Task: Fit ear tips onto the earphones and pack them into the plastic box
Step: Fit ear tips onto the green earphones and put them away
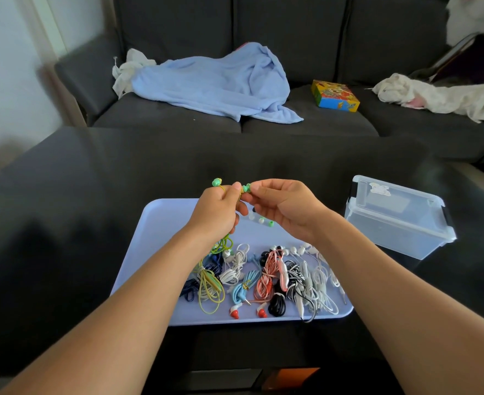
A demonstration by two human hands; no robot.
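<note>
Earbud of green plastic sits between both hands, high over the pale purple plastic tray. The left hand pinches its yellow-green cord, with the second green bud poking up above. The right hand pinches at the bud's tip from the right. Loose small tips lie just below. The clear plastic box, lid shut, waits on the dark counter, nearer the right hand.
</note>
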